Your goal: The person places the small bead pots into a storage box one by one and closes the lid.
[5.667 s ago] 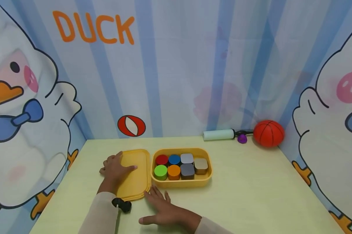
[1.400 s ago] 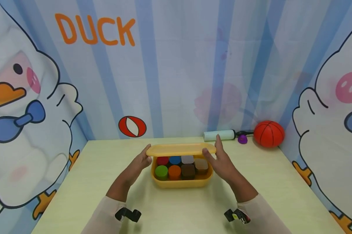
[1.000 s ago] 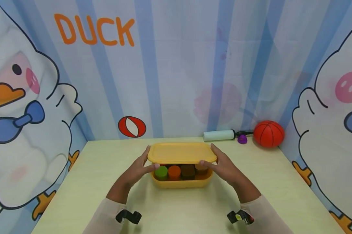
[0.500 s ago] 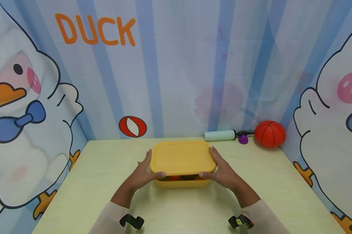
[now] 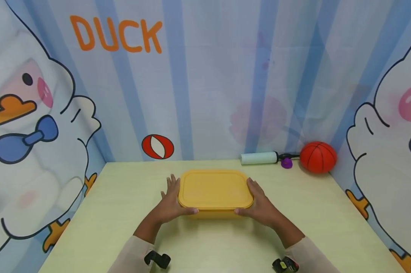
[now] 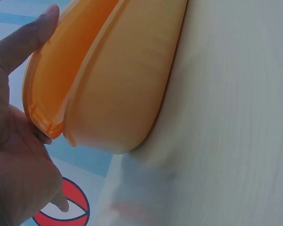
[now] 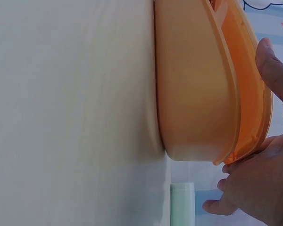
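Observation:
A yellow rectangular lid (image 5: 215, 189) covers the top of a yellow plastic box (image 5: 217, 215) on the table. My left hand (image 5: 169, 204) holds the lid's left end, its thumb along the front edge. At the opposite end my right hand (image 5: 264, 206) grips the lid the same way. Both wrist views show the lid tilted, back edge low, with a gap between the lid's front and the box rim. In the left wrist view the box wall (image 6: 127, 80) stands on the table; the right wrist view shows the lid's orange underside (image 7: 251, 94). The box's contents are hidden.
Behind the box to the right lie a pale green cylinder (image 5: 259, 158) with a black end, a small purple object (image 5: 286, 163) and a red basketball (image 5: 318, 157). A duck-printed curtain (image 5: 212, 94) rises along the back and sides of the pale table (image 5: 328, 223).
The lid, first flat on the table at the left, came over the box in both hands. Its front edge has swung down toward me, hiding the coloured pieces inside.

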Demonstrator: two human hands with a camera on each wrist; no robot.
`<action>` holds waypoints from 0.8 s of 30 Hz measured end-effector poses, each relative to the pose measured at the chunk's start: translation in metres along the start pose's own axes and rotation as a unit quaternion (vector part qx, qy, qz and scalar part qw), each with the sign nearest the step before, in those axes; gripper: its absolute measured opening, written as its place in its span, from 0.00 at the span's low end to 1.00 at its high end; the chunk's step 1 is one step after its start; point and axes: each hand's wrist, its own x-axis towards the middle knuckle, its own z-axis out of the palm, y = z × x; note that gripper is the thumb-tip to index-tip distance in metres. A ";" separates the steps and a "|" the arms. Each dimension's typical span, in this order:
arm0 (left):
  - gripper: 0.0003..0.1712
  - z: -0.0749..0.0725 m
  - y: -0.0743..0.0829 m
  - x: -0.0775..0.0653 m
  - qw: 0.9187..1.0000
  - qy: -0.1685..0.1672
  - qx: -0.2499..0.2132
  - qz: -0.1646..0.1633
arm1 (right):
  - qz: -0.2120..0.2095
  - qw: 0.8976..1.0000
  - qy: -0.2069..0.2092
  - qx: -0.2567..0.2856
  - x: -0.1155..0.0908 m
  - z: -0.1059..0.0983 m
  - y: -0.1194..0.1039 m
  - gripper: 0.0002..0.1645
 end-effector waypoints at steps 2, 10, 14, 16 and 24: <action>0.89 0.001 -0.002 0.001 1.000 0.003 0.001 -0.001 | -0.003 1.000 0.002 -0.002 0.000 0.000 0.002 0.81; 0.90 0.005 -0.006 0.005 1.000 0.009 0.004 -0.006 | -0.006 1.000 0.014 -0.001 0.003 0.003 0.004 0.83; 0.89 0.007 -0.010 0.006 1.000 0.008 0.002 -0.002 | -0.005 1.000 0.010 -0.008 0.002 0.004 0.004 0.83; 0.89 0.007 -0.011 0.006 1.000 0.006 0.002 -0.003 | -0.001 1.000 0.011 -0.015 0.002 0.005 0.004 0.83; 0.89 0.010 -0.013 0.007 1.000 0.004 0.005 -0.009 | 0.008 0.999 0.014 -0.030 0.001 0.006 0.007 0.83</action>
